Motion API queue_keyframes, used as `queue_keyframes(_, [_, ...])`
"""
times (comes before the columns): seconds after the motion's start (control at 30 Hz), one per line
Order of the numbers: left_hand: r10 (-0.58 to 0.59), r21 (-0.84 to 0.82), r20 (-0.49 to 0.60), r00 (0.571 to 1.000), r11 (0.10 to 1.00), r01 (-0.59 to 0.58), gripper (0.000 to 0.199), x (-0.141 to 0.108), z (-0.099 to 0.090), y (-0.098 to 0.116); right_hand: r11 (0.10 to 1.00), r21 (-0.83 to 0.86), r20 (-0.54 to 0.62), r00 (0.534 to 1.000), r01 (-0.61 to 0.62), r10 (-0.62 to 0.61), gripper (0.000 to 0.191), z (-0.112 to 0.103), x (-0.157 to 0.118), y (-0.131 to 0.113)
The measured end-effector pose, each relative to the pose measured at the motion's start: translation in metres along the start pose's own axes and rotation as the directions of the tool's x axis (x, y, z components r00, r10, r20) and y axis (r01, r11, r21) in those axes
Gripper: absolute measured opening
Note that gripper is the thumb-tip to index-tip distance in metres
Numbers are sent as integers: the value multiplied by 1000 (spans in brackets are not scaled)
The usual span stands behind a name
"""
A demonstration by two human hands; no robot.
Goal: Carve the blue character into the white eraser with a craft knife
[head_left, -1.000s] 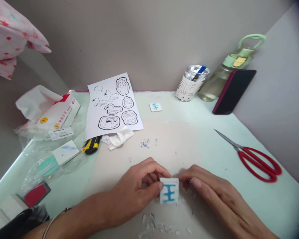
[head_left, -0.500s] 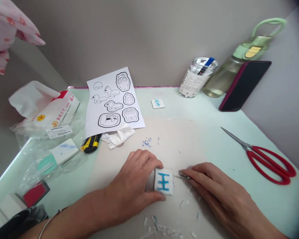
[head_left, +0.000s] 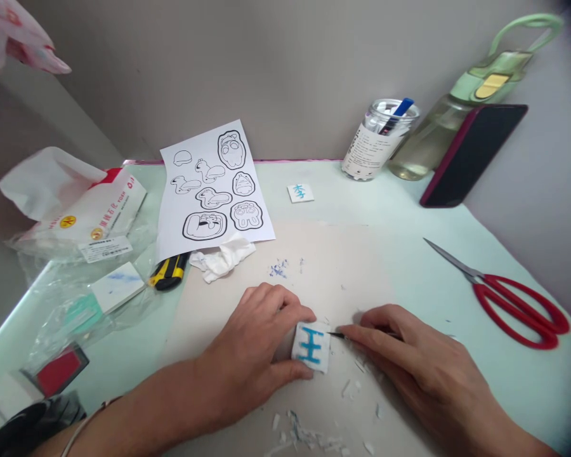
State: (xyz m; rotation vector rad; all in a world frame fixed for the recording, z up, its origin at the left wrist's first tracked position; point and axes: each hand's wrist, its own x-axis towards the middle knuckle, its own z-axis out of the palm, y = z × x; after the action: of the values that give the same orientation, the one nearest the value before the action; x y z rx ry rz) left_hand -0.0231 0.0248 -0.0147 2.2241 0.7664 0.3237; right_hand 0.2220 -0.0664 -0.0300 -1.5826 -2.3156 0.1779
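A small white square carving block (head_left: 311, 347) with a blue character on its top lies on the beige mat (head_left: 333, 254). My left hand (head_left: 266, 343) grips it, thumb on the near side and fingers on the far side. Between the thumb and fingers of my right hand (head_left: 409, 362) is a slim carving knife (head_left: 339, 334), its dark tip at the block's right edge. Most of the knife's handle is hidden by the hand. White shavings (head_left: 309, 435) lie on the mat below the block, and blue crumbs (head_left: 279, 268) above it.
Red-handled scissors (head_left: 499, 295) lie at right. Behind stand a pen jar (head_left: 374, 143), a bottle (head_left: 421, 136) and a phone (head_left: 476, 155). Another marked block (head_left: 301, 193) lies farther back. Left are a printed sheet (head_left: 195, 212), crumpled tissue (head_left: 221, 259), a yellow-black cutter (head_left: 169, 273) and an ink pad (head_left: 61, 369).
The knife has turned in my right hand, with its dark tip now close to the block's upper right edge. The block has tilted slightly in my left hand. The view has shifted slightly.
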Motion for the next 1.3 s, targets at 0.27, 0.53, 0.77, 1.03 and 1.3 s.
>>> queue_keyframes(0.27, [39, -34, -83, 996, 999, -42, 6, 10, 3, -5, 999, 33, -57, 998, -21, 23, 25, 2, 7, -8])
queue_keyframes(0.53, [32, 2, -104, 994, 999, -32, 7, 16, 5, -7, 998, 58, -53, 999, -1, 4, 26, 0, 11, -11])
queue_keyframes(0.77, [23, 21, -119, 993, 1000, -20, 8, 14, 8, -7, 993, 121, -18, 1000, -6, 8, 25, -2, 12, -13])
queue_keyframes(1.03, [28, 21, -128, 991, 999, -25, 8, 14, 10, -7, 988, 155, -29, 1000, 11, -7, 24, -4, 13, -13])
queue_keyframes(1.3, [39, 28, -124, 991, 999, -36, 9, 13, 10, -8, 984, 177, -24, 1000, 4, 0, 23, -4, 16, -14])
